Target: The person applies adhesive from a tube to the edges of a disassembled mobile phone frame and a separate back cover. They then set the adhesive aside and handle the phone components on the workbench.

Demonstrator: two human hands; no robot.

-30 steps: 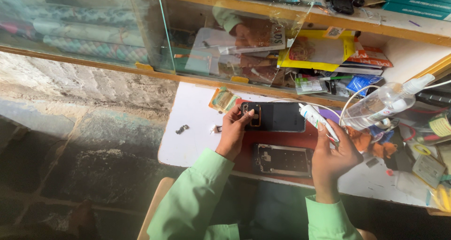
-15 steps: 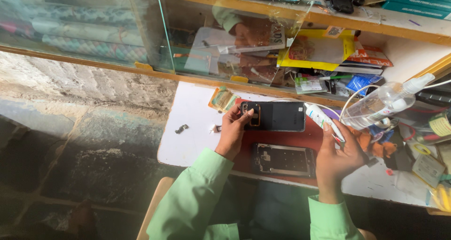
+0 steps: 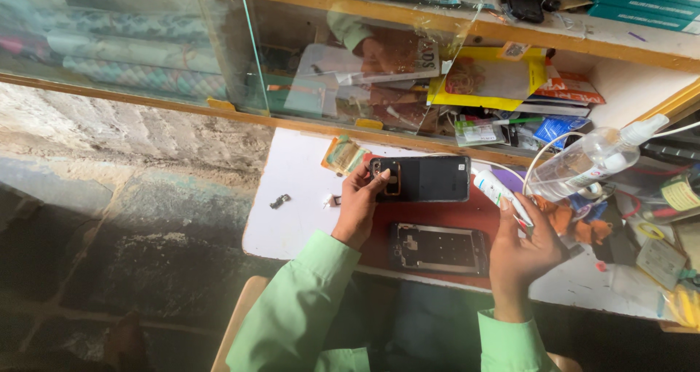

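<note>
The black phone back cover (image 3: 423, 179) lies across the far edge of the red mat (image 3: 481, 215), and the left hand (image 3: 359, 210) pinches its camera end, thumb on the ringed cutout. Half a second ago the right hand (image 3: 519, 252) held the small white tube (image 3: 502, 195) closer over the cover; now the tube, clenched in that hand, sits drawn back just beside the cover's right end. Nearer the person, the bare phone frame (image 3: 437, 247) rests on the mat. To the right a clear plastic spray bottle (image 3: 587, 162) lies tilted; whether liquid is in it I cannot tell. The white table (image 3: 292, 197) carries small loose parts
</note>
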